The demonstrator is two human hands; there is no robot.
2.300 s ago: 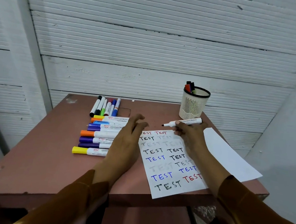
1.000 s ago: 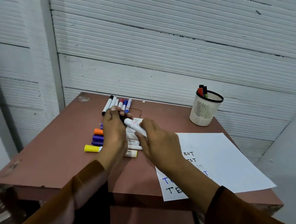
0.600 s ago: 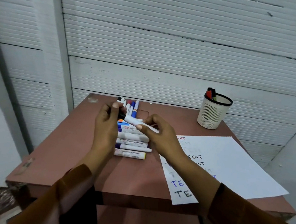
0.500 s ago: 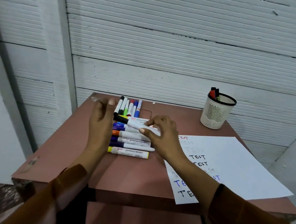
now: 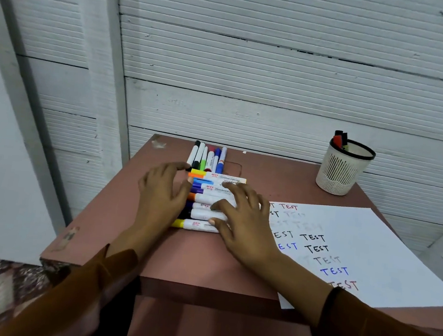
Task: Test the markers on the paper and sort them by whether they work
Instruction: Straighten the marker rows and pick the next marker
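A row of several white markers with coloured caps [image 5: 212, 191] lies crosswise on the reddish table [image 5: 191, 257]. My left hand [image 5: 161, 197] rests at the cap ends of this row, fingers spread. My right hand [image 5: 239, 221] lies flat over the other ends, fingertips touching the barrels. Neither hand grips a marker. A second group of markers [image 5: 207, 157] lies lengthwise at the table's back edge. The white paper [image 5: 364, 254] with "TEST" written many times in black, blue, red and faint grey lies to the right.
A white mesh pen cup [image 5: 343, 169] with a black rim holds a few markers at the back right. A white slatted wall stands right behind the table. Patterned floor shows at the lower left. The paper overhangs the table's front edge.
My right hand carried the black-capped marker from the paper to the row, my left hand capped it, and it was laid down. Both hands now lie open on the row.
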